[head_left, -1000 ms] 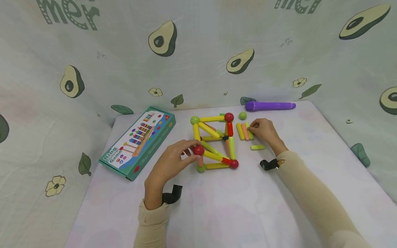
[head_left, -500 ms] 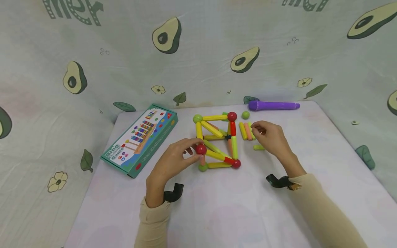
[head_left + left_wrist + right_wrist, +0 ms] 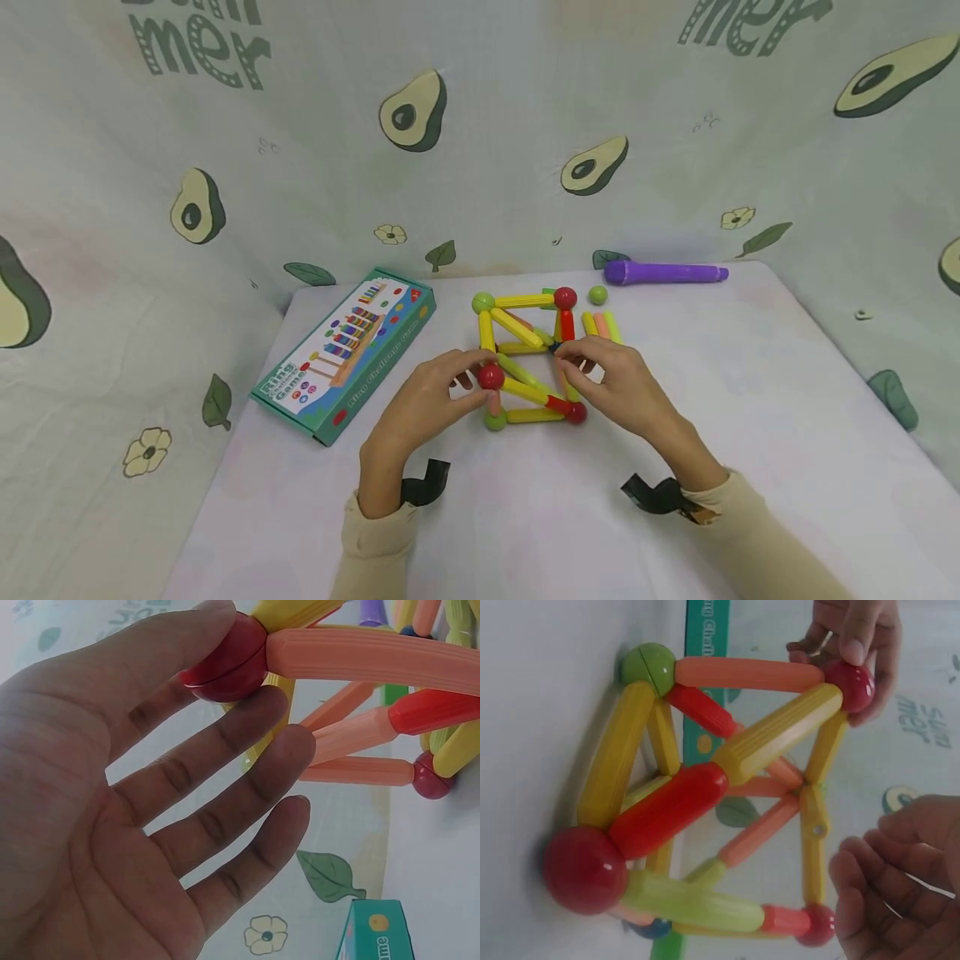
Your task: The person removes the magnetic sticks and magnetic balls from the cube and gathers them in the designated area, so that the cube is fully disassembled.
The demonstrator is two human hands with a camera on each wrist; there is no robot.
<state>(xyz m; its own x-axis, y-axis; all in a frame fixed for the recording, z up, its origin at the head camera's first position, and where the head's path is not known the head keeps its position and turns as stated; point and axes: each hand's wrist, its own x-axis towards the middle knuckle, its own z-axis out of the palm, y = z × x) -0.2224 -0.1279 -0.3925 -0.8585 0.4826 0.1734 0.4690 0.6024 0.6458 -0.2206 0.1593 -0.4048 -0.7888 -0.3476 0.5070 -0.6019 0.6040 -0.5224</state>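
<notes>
My left hand [image 3: 435, 387] pinches a red ball [image 3: 491, 377] between thumb and index finger, at the near-left top corner of a frame of coloured rods and balls. In the left wrist view, the other three fingers [image 3: 247, 780] stay spread below the ball, and a pink rod [image 3: 367, 658] runs from it. My right hand [image 3: 618, 383] hovers over the frame's right side, fingers loosely bent, with nothing seen between them. In the right wrist view, those fingers [image 3: 889, 892] come close to a far red ball [image 3: 817, 924]. Another red ball [image 3: 585, 870] marks the low near corner.
Yellow, pink and lime rods [image 3: 613, 327] lie right of the frame, partly behind my right hand. Near them sit a loose green ball [image 3: 597, 295] and a purple microphone-shaped toy [image 3: 667, 272]. A green game box [image 3: 345, 354] lies at the left.
My right hand has left the loose rods and moved left and nearer, over the frame's right side, now hiding the short lime rod. My left hand keeps its pinch on the red ball.
</notes>
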